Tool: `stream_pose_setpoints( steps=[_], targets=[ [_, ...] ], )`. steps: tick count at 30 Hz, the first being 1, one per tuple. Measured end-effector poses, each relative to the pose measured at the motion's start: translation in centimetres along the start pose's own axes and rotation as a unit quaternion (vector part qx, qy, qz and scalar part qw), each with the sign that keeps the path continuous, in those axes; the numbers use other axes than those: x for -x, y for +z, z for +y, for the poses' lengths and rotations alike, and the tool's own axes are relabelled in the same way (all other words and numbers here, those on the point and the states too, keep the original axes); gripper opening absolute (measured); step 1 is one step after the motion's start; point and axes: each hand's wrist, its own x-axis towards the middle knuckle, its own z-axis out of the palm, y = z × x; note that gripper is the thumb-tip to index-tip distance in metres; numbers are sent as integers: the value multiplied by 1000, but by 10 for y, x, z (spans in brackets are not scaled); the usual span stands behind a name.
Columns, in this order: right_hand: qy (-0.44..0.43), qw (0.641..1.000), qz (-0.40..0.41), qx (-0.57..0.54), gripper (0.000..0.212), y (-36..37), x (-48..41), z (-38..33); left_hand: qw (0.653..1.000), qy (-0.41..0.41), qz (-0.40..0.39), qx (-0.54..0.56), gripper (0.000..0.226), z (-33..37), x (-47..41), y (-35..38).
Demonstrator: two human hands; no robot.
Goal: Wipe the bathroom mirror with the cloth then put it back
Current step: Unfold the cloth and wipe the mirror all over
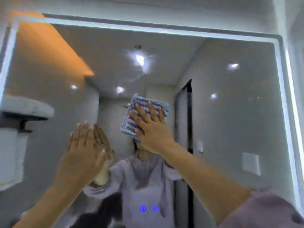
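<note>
A large bathroom mirror point(230, 112) with a lit white border fills the view. A blue and white striped cloth point(131, 119) lies flat against the glass near the middle. My right hand point(149, 127) presses on the cloth with fingers spread over it. My left hand point(82, 150) rests flat on the glass to the lower left of the cloth, fingers straight and together, holding nothing. Its reflection touches it fingertip to fingertip. The reflected person in a pale hoodie shows below the cloth.
A black shelf point(24, 119) with folded white towels point(24, 106) juts out at the left edge of the mirror. Two small blue touch lights point(149, 208) glow low on the glass. A white wall point(296, 22) borders the mirror on the right.
</note>
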Motion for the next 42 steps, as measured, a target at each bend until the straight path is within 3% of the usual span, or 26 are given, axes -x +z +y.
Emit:
stream_pose_setpoints(
  steps=[3,7,10,13,16,18,25,30,34,36,39,42],
  targets=[
    [-74,997,-31,-9,55,5,0,-22,1000,-1,-17,-3,81,-8,4,0],
    [-104,994,-29,7,53,-11,-6,28,1000,10,7,12,85,-13,8,-2],
    [54,998,20,1,56,-26,-4,100,999,20,34,20,81,-20,8,-1],
    [220,973,58,-30,55,-32,-6,138,997,46,58,26,71,-25,1,1],
    [295,951,85,-38,55,-26,-29,118,994,74,62,45,68,-30,-8,5],
    [300,949,80,-49,56,-26,-48,100,994,75,55,55,71,-36,-11,10],
    [133,989,68,-16,56,-30,-105,20,995,37,71,67,76,-55,-10,23],
    [-85,996,-5,15,57,-7,-108,-55,996,-6,51,69,85,-66,-3,40],
    [-147,989,-17,10,55,-13,-113,-33,996,-10,50,70,85,-68,-3,45],
    [-115,993,7,21,54,-24,-119,1,996,-10,47,76,84,-68,-3,43],
    [49,998,46,9,55,-50,-131,74,995,0,48,91,83,-69,0,43],
    [191,981,46,0,57,-61,-134,113,992,8,58,107,84,-70,2,44]
  ],
)
